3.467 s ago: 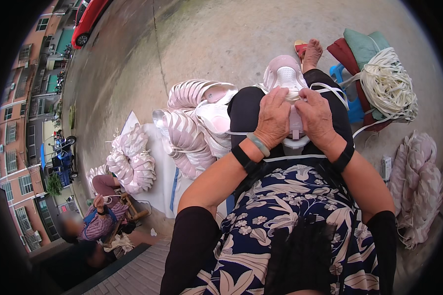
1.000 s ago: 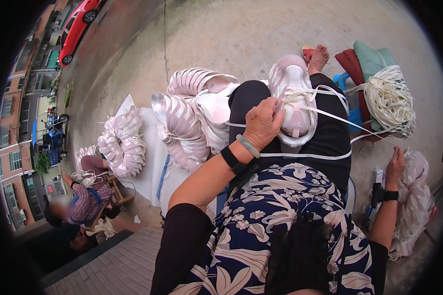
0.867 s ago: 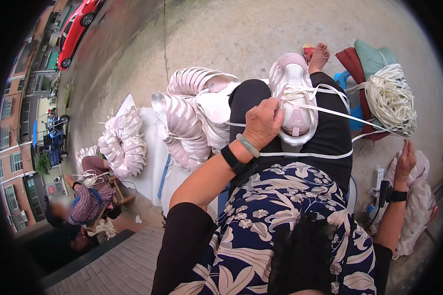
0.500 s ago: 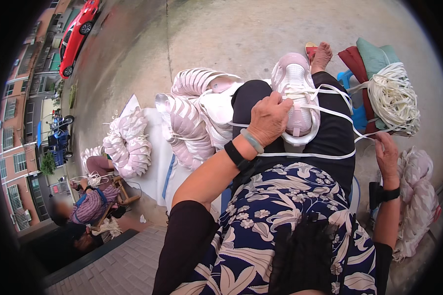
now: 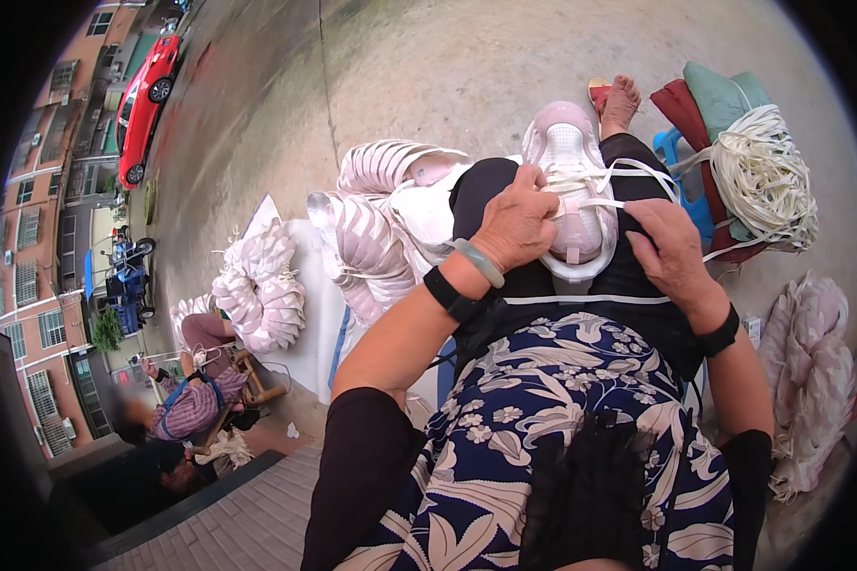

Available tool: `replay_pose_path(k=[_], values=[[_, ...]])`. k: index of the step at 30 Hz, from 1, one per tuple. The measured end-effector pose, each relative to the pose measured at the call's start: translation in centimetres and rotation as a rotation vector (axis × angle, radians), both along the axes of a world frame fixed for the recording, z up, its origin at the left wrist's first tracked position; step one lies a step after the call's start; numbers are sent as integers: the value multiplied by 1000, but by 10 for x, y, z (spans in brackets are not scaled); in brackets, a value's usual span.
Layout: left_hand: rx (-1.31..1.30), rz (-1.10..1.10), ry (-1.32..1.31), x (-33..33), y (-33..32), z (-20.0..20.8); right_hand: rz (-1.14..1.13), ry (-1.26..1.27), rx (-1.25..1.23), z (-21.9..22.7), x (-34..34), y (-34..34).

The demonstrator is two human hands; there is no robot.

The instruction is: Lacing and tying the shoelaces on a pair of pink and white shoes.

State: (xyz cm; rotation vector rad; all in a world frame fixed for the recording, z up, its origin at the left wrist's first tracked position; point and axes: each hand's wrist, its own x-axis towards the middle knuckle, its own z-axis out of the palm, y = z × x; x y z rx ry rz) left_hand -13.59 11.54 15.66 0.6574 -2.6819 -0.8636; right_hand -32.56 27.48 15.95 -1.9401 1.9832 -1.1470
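Observation:
A pale pink and white shoe upper (image 5: 569,133) lies across my lap, its toe pointing away from me. White shoelace (image 5: 600,203) runs through its eyelets, and loose lengths trail to the right. My left hand (image 5: 516,221) is closed at the upper's left edge by the eyelets, thumb and fingers pinched together; its fingertips are partly hidden. On the other side, my right hand (image 5: 674,249) has thumb and forefinger at a lace stretched from the eyelets. Another white lace strand lies across my thighs.
Nested stacks of pink and white uppers (image 5: 362,238) lie on a white sheet at left. At right, a laces bundle (image 5: 762,176) sits with red and green cloth on a blue stool (image 5: 695,214). More uppers (image 5: 805,371) lie below it. A person (image 5: 195,400) sits far left.
My right hand has come in from the far right to beside the upper and now grips lace close to the eyelets. My left hand stays at the upper's edge.

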Motion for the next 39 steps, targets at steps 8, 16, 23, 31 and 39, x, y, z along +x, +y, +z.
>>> replay_pose_path(k=[8, 16, 23, 31, 39], values=[[21, -72, 19, 11, 2, 11, 40, 56, -15, -12, 4, -25], [-97, 42, 98, 10, 9, 5, -32, 67, 144, -12, 5, -24], [-324, 141, 74, -8, 10, -3, -184, -334, 301, -6, -4, -32], [-515, 136, -56, -24, 10, -8, -216, -961, 526, -3, -17, -31], [48, 326, 177, -1, 4, -5, -373, -911, 744, 7, -56, 27]])
